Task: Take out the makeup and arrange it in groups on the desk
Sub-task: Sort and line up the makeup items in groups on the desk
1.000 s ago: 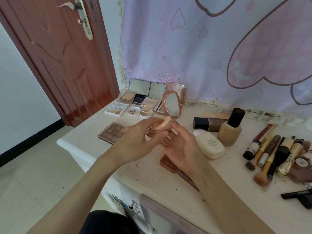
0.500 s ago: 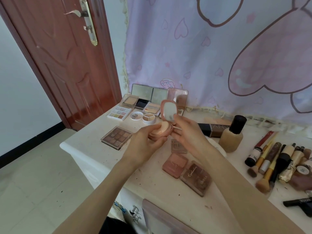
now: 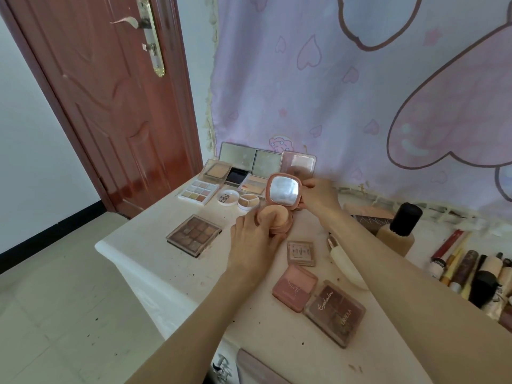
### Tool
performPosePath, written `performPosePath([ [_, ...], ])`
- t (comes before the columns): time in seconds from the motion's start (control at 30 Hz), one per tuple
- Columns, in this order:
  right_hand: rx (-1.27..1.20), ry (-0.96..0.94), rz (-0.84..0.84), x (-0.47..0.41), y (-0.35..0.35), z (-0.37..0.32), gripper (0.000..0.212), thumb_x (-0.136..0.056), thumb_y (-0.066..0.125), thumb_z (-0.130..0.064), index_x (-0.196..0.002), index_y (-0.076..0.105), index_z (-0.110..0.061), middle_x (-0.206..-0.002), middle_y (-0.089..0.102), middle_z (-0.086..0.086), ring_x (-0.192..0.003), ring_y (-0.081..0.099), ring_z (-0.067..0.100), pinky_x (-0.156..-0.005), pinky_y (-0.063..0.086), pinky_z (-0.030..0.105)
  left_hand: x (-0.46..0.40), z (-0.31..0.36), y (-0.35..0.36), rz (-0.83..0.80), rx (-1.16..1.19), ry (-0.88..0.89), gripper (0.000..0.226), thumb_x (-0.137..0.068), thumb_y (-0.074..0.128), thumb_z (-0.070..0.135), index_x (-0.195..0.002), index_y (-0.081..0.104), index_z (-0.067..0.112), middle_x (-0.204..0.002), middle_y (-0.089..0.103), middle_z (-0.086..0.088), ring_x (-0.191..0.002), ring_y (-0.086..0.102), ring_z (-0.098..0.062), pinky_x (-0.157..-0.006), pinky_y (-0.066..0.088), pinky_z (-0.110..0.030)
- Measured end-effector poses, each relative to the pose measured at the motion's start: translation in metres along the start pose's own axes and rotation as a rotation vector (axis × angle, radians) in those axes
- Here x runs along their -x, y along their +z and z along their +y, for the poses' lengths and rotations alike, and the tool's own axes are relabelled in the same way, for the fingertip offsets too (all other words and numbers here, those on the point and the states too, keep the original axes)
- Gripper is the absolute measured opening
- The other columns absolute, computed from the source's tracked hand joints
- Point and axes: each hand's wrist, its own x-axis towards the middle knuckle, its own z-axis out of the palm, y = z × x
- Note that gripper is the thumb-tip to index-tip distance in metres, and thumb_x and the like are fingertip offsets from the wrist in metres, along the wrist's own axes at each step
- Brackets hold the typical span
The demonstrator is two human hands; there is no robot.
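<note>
your left hand (image 3: 256,239) curls round the base of the open pink compact (image 3: 279,206), thumb near the round puff (image 3: 273,214) sitting in it. your right hand (image 3: 318,199) pinches the right edge of the raised mirror lid — so both hands are together on the one compact, low over the desk (image 3: 155,261). at ten o'clock from it lie the pale palette (image 3: 199,192) and two small round pots (image 3: 238,199); at eight o'clock, the brown eyeshadow palette (image 3: 194,235). toward five o'clock sit a small square case (image 3: 301,253), a pink blush case (image 3: 295,291) and a dark palette (image 3: 335,311). at three o'clock stands a foundation bottle (image 3: 400,231) — further right, a pile of brushes and tubes (image 3: 471,273).
</note>
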Motion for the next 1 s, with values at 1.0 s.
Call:
performPosePath([
  [1.0, 0.409, -0.471, -0.332, 0.149, 0.085, -0.021, 0.037, -0.098, 0.033, -0.011, -0.133, 0.045, -0.009, -0.135, 0.047, 0.007, -0.122, 0.043, 0.022, -0.098, 0.030, 0.024, 0.054, -0.101, -0.072, 0.165, 0.061, -0.343, 0.075, -0.071, 0.063, 0.057, -0.132, 0.042, 0.019, -0.133, 0.048, -0.003, -0.125, 0.036, -0.024, -0.104, 0.023, -0.036],
])
